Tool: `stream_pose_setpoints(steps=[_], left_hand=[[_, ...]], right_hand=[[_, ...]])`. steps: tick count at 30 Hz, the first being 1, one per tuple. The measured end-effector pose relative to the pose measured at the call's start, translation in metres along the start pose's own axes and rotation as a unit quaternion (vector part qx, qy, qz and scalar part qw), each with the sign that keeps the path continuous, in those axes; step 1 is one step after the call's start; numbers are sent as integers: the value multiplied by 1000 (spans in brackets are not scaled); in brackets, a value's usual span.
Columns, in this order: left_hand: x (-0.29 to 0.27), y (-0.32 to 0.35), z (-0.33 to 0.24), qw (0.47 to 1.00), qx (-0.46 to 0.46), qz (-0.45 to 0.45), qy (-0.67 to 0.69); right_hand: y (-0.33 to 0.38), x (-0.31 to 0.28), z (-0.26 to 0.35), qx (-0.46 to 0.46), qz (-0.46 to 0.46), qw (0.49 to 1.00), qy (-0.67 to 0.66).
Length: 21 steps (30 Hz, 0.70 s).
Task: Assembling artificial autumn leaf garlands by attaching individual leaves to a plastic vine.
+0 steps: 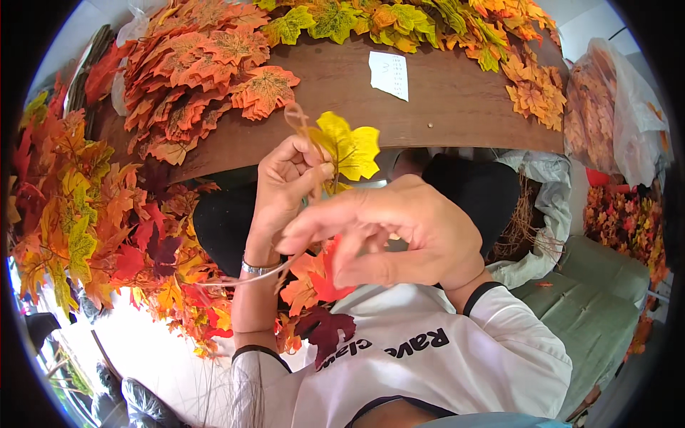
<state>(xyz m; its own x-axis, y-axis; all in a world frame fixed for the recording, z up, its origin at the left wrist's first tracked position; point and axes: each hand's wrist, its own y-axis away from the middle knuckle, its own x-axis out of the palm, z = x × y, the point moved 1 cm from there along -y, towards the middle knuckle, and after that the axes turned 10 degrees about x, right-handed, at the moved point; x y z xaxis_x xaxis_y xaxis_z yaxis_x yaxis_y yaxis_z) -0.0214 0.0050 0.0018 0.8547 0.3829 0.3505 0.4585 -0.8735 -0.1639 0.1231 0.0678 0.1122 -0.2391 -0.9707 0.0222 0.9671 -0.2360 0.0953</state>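
Observation:
My left hand (289, 178) is closed in a pinch on the thin stem of an artificial leaf garland, with a looped end rising above the fingers. A yellow maple leaf (349, 151) stands out just right of that pinch. My right hand (421, 221), slightly blurred, is nearer to me, its thumb and forefinger spread apart. Past its fingertips runs a pale thin strand (239, 282); whether they touch is unclear. Below the hands hang an orange-red leaf (321, 277) and a dark red leaf (328, 332), in front of my white shirt.
On the brown table (328, 93) lie stacked orange leaves (207, 71), yellow-green leaves (335, 20) and a white paper slip (389, 75). Leaf garlands (107, 221) hang at left. Right are a plastic bag of leaves (606, 107), a white sack of brown stems (524, 214) and a green seat (585, 299).

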Motion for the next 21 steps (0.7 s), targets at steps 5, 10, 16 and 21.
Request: stream_pose_setpoints(steps=[5,10,16,21], left_hand=[[4,9,-9,995,-59,63,55],[-5,27,1,962,-170,95,191],[9,22,-17,871,-134,413,230],[6,20,-21,884,-106,378,255]], right_hand=[[-44,13,-10,-267,-107,936,202],[-80,10,0,-217,23,921,323],[-118,0,-8,-82,53,963,252],[-132,-5,-68,35,103,955,277]])
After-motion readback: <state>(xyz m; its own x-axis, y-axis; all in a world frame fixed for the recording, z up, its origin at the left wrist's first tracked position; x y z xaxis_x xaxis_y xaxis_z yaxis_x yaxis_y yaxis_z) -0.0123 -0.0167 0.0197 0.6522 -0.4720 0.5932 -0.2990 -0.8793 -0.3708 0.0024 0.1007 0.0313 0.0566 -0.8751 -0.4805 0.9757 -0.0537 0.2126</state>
